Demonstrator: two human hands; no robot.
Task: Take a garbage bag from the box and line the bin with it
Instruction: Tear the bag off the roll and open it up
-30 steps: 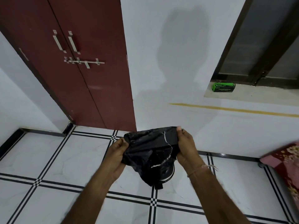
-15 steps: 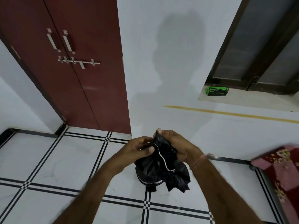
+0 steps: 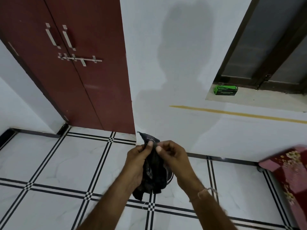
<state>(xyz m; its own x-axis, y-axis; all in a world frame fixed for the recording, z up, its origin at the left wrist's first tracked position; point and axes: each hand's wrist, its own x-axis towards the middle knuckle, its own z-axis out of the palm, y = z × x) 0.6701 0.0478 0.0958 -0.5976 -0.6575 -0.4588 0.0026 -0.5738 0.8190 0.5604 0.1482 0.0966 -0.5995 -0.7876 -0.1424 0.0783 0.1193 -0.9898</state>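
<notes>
Both hands meet at the middle of the view, above the tiled floor (image 3: 49,163). The left hand (image 3: 137,161) is closed on the upper edge of the black garbage bag (image 3: 155,176), its thumb pressed against the film near the top. The right hand (image 3: 172,156) is closed on the same upper edge, just beside the left, thumb and fingers pinched together on the plastic. The bag is bunched and crumpled; a small peak of it stands above the fingers, and the rest hangs down between the two wrists. Whether its mouth is open cannot be told.

Behind the hanging bag, a thin dark curved edge (image 3: 171,178) shows on the floor at the right side of the plastic. It may be the rim of the bin, but most of it is hidden, so its contents cannot be judged.

The green box (image 3: 225,90) sits on the window ledge (image 3: 265,100) at the upper right, well apart from the hands. It lies flat with its long face to the camera; the print on it is too small to read, and whether it is open cannot be told.

A dark red double door (image 3: 79,72) with metal handles and a slide bolt stands at the left. A red patterned cloth-covered item (image 3: 289,176) enters at the right edge. A thread band (image 3: 207,190) circles the right wrist.
</notes>
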